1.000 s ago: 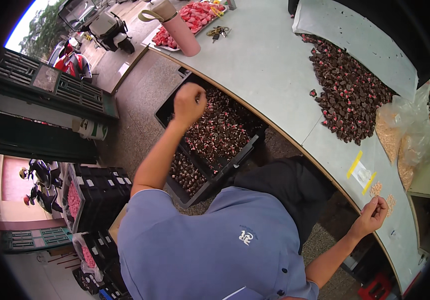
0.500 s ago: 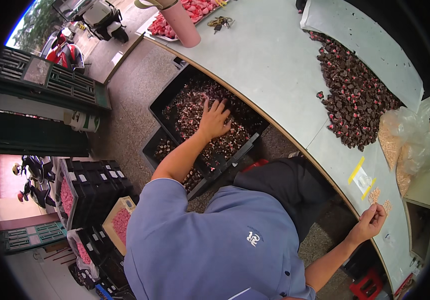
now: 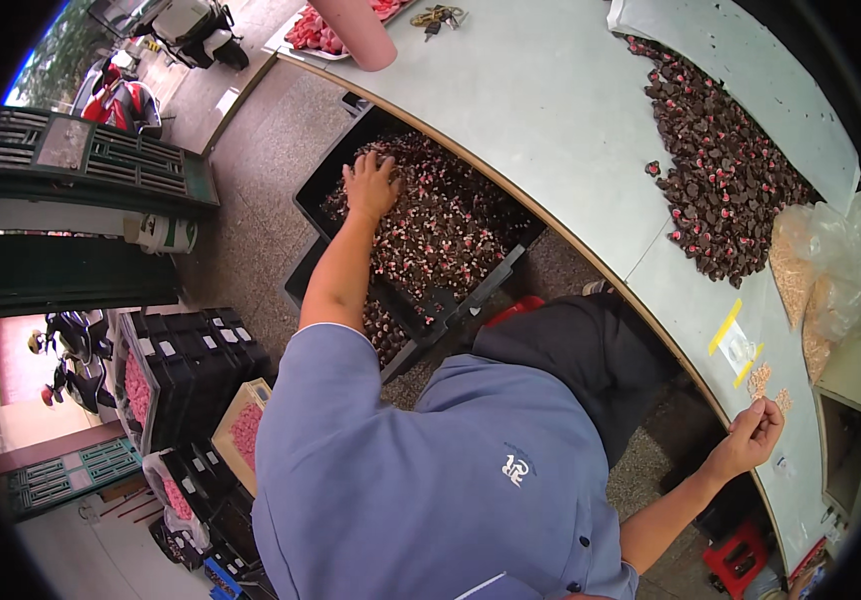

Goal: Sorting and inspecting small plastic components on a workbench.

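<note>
My left hand (image 3: 372,186) is over the left part of a black plastic crate (image 3: 313,207), fingers spread and touching the small pieces (image 3: 441,215) in it. Those pieces are dark brown mixed with pink and pale bits. Over at the right, my right hand (image 3: 756,437) rests by the table edge, thumb and fingertips pressed together. Whatever is between those fingers is hidden. Just beyond the fingertips lies a small heap of tan granules (image 3: 760,379) on the table. A second black crate (image 3: 297,275) with dark round pieces shows underneath the first.
A large pile of dark brown and pink pieces (image 3: 711,165) covers part of the pale table (image 3: 541,130). Beside it stands a clear bag of tan granules (image 3: 801,290). A pink bottle (image 3: 359,35) is at the far edge. Stacked black crates (image 3: 186,370) stand at the left.
My left hand has moved left across the crate, from its middle toward its left side. My right hand stays by the tan granules. The whole view has shifted slightly.
</note>
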### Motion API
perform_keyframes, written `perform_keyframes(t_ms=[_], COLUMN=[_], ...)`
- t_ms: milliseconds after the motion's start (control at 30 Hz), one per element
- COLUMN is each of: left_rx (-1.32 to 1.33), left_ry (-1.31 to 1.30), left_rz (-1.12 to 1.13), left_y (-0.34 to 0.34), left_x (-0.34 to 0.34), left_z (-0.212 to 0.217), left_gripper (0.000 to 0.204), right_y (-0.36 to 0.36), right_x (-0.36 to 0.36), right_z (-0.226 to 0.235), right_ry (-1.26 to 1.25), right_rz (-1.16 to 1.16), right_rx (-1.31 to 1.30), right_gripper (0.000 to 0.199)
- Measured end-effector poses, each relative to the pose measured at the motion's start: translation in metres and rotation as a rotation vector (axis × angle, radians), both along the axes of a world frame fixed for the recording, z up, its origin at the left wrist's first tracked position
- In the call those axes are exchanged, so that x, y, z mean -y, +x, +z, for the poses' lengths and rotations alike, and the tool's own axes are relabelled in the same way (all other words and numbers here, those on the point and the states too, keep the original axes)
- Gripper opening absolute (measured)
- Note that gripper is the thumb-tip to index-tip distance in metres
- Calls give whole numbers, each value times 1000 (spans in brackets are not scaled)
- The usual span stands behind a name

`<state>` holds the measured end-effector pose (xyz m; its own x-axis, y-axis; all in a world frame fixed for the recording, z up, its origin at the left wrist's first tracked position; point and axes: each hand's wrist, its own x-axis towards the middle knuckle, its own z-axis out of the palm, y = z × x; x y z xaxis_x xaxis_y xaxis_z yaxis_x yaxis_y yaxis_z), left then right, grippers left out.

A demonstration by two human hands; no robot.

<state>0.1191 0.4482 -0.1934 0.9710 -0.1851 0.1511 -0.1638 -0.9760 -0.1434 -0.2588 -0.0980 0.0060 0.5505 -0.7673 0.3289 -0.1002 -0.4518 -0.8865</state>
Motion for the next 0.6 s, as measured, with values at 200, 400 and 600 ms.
perform_keyframes(t_ms=[200,400,600], left_rx=[-17,66,-107], left_ry=[-3,-330,-376], left_rz=[229,-225,-237], left_y=[-20,-78,-108], left_x=[-15,75,89], left_z=[5,28,-2], left_gripper=[48,60,60], right_y=[2,10,17], right_x=[-2,-7,-10], right_z=[0,1,0], right_ry=[7,-2,25], right_rz=[14,35,54], right_rx=[12,25,13], right_gripper=[11,11,11])
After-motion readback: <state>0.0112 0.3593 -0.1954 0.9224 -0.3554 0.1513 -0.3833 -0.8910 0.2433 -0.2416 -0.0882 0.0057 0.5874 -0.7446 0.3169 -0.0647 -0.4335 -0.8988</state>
